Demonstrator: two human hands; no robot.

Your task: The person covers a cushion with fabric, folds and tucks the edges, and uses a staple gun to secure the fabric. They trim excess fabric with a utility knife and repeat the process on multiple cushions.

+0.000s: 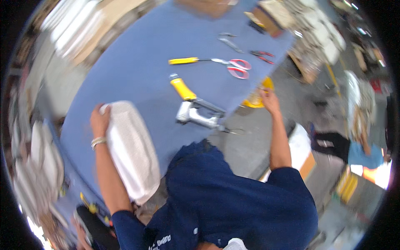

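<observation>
My left hand (100, 122) is closed on the far left edge of a long, pale beige upholstered pad (132, 146) with rounded ends. The pad lies along the table's near left side, its lower end close to my body. Beyond the table's right edge, my right hand (271, 101) is at a yellow container (255, 100), fingers bunched near its rim; blur hides what they hold, if anything. A silver staple gun (199, 116) rests near the table's near right edge. Touching it is a yellow-handled tool (182, 88). Farther back lie a yellow-handled screwdriver (184, 61) and red-handled scissors (238, 68).
The blue-covered table (137, 62) also holds red-handled pliers (262, 56), a metal tool (229, 41) and a cardboard box (273, 18) at the far right. Stacked pale pads (73, 27) stand at the far left. Another person (354, 148) is off to the right.
</observation>
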